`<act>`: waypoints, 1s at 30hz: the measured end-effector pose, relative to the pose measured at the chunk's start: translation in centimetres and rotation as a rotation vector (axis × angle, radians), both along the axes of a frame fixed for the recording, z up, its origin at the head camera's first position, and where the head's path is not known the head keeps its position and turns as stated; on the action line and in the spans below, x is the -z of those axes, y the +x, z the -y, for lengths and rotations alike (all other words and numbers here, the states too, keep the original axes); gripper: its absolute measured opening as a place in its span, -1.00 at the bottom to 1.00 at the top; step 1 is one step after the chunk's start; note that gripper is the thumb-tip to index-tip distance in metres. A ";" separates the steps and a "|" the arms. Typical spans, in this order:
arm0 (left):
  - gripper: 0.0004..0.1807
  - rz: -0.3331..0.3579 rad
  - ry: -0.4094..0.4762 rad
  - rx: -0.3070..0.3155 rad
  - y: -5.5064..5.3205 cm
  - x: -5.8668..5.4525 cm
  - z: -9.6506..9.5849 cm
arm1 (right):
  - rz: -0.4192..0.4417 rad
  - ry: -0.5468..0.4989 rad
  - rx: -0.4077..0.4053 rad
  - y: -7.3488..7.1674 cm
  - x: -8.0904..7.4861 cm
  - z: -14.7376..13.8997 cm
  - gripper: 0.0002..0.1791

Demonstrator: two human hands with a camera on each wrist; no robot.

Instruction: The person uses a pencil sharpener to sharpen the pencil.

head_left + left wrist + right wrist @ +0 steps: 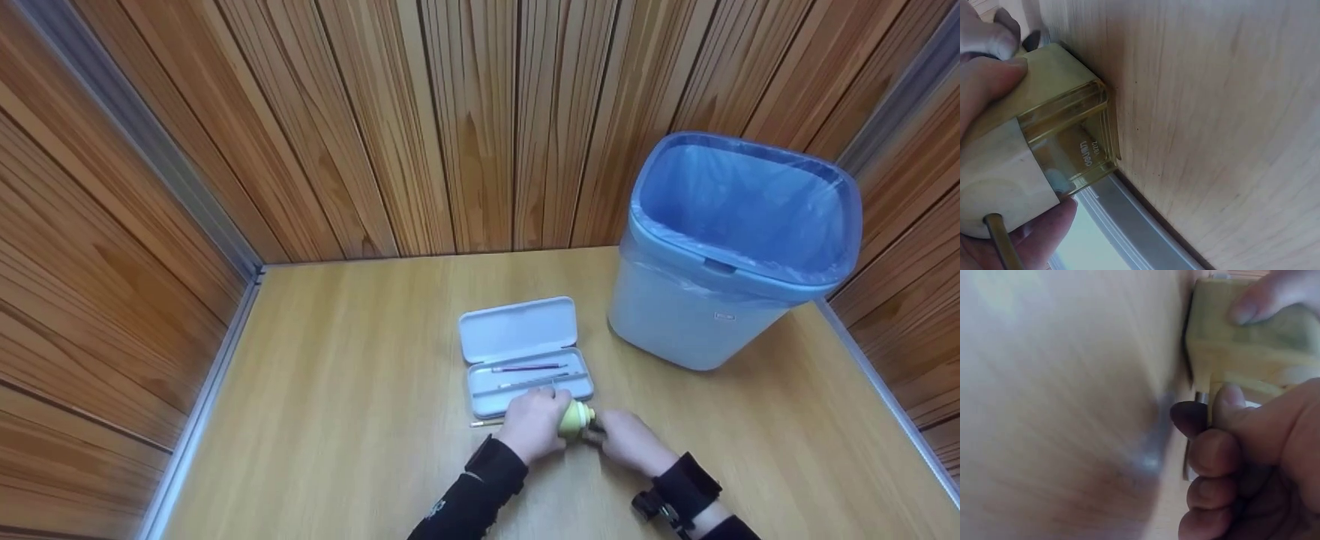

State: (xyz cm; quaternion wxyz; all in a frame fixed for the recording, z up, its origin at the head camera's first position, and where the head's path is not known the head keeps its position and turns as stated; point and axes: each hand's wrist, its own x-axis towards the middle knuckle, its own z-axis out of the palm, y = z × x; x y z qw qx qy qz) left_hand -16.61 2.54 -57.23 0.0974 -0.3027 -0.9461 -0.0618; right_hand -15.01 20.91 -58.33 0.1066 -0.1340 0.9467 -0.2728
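A yellow crank pencil sharpener (574, 420) with a clear shavings drawer (1072, 152) is gripped by my left hand (534, 421), thumb on its top. From its hole a pencil (1002, 242) sticks out; in the head view, the pencil's end shows left of my hand. On the opposite side my right hand (628, 441) pinches the crank, thumb on its yellow arm and fingers curled by the dark knob (1189, 419). Right behind my left hand lies an open pale pencil case (517, 334), holding a purple pencil (529, 367) and another slim pencil (532, 381).
A blue-rimmed bin (675, 300) lined with a blue bag stands at the back right of the wooden tabletop (360, 420). Wood-panelled walls (472, 135) enclose the back and both sides, with metal strips along the side edges.
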 end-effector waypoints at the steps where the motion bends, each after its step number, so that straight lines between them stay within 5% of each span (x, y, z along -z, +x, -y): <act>1: -0.38 0.001 0.000 0.002 0.0 0.0 0.0 | -0.004 -0.002 -0.012 0.3 -0.1 -0.1 -0.87; 8: -0.39 0.005 -0.009 0.005 0.0 -0.1 -0.1 | -0.075 -0.015 -0.105 2.0 -1.6 -0.9 -0.86; 14: -0.37 0.028 -0.006 0.002 -0.1 -0.2 0.0 | -0.100 -0.056 -0.098 2.5 -3.6 -1.1 -0.95; 22: -0.37 0.000 0.021 0.026 0.0 0.0 -0.1 | -0.191 -0.059 -0.054 1.3 -5.6 -1.1 -0.95; 30: -0.38 -0.027 0.030 0.024 0.0 0.0 0.1 | -0.240 -0.070 -0.006 -0.5 -5.8 -0.6 -0.95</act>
